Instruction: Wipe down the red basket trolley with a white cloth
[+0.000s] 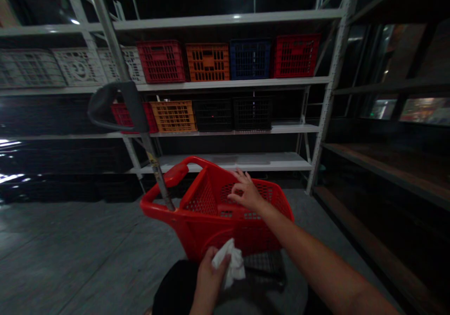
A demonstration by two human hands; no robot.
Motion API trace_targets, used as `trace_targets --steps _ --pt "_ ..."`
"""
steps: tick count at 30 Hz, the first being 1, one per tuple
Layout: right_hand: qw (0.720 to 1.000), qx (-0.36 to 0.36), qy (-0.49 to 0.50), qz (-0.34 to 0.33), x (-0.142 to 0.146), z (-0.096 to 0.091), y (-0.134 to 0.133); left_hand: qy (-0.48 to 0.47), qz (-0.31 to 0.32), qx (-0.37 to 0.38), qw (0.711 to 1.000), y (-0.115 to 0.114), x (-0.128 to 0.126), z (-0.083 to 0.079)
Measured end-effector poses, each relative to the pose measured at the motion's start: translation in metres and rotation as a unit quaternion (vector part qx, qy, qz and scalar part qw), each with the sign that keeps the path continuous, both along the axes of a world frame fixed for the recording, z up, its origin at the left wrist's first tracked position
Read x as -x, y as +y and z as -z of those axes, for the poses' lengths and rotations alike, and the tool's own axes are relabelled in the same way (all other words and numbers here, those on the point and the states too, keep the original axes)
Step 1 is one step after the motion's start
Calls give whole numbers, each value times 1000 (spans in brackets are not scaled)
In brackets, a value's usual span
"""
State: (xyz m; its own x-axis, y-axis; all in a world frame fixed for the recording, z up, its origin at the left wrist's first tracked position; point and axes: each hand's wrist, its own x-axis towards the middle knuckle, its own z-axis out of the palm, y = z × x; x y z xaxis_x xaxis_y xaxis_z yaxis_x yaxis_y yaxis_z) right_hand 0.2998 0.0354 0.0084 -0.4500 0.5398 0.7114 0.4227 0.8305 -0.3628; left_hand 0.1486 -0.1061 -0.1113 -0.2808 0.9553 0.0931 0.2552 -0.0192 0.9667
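Note:
A red plastic shopping cart point(197, 228) with perforated sides stands right in front of me. Low at its near side, my left hand point(211, 270) grips a crumpled white tissue point(232, 263) that sticks out past the fingers. My right hand point(246, 193) is over the cart's basket, thumb and forefinger pinched together and the other fingers stretched out; whatever the pinch may hold is too small to make out. From the cart's handle end rises a metal pole point(158, 169), bearing a dark grey loop-shaped grip point(137, 106).
Behind the cart, white metal shelving point(211, 86) carries plastic crates, among them a red crate point(297, 55), an orange crate point(208, 62) and a blue crate point(250, 59). Darker shelves point(386, 165) line the right side. The grey floor point(87, 254) extends left.

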Motion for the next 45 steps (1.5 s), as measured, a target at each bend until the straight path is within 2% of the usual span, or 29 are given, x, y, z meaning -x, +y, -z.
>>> trace_targets --steps 2,4,8,11,14,16,19,21,24,26,29,31,32,33,35,38,40,42,44,45 --pt "995 62 30 -74 1 16 -31 -64 -1 10 998 5 4 -5" --pt "984 120 60 -121 4 35 -64 -133 8 15 991 9 4 -9" --pt "968 206 96 -106 14 75 -109 -259 0 -4 966 9 -3 -13" --pt "956 248 142 -61 20 93 -116 -295 6 -5 955 7 -10 -15" --pt "941 283 183 -38 21 98 -113 -284 76 4 956 5 -13 -17" --pt "926 315 203 -50 18 100 -112 -266 102 17 958 5 -10 -16" --pt "898 371 225 -67 12 104 -111 -224 100 47 968 8 -1 -11" --pt "891 385 234 -49 7 105 -108 -176 113 59 976 9 7 -13" --pt "912 344 222 -11 2 91 -89 -102 159 54 980 9 19 -30" --pt "936 293 195 -6 1 66 -66 -87 167 31 982 13 27 -47" --pt "964 198 172 42 11 17 -25 -138 96 -15 986 29 37 -67" --pt "973 131 159 101 25 -7 -8 -164 12 -46 985 44 44 -67" --pt "978 103 140 116 34 -11 -5 -160 -26 -60 985 51 47 -63" --pt "984 81 111 116 45 -10 -6 -149 -52 -71 985 57 50 -57" --pt "994 46 29 93 66 8 -16 -125 -62 -84 987 65 56 -43" --pt "992 20 -80 95 92 55 -34 -53 -59 -100 992 59 67 -28" --pt "987 16 -119 105 99 81 -36 65 -111 -141 982 49 82 -31" --pt "986 16 -135 93 98 96 -31 215 -186 -224 932 42 103 -47" --pt "988 13 -130 77 94 100 -24 341 -241 -327 848 44 130 -70" --pt "990 13 -122 74 93 100 -22 390 -245 -350 816 49 142 -81"
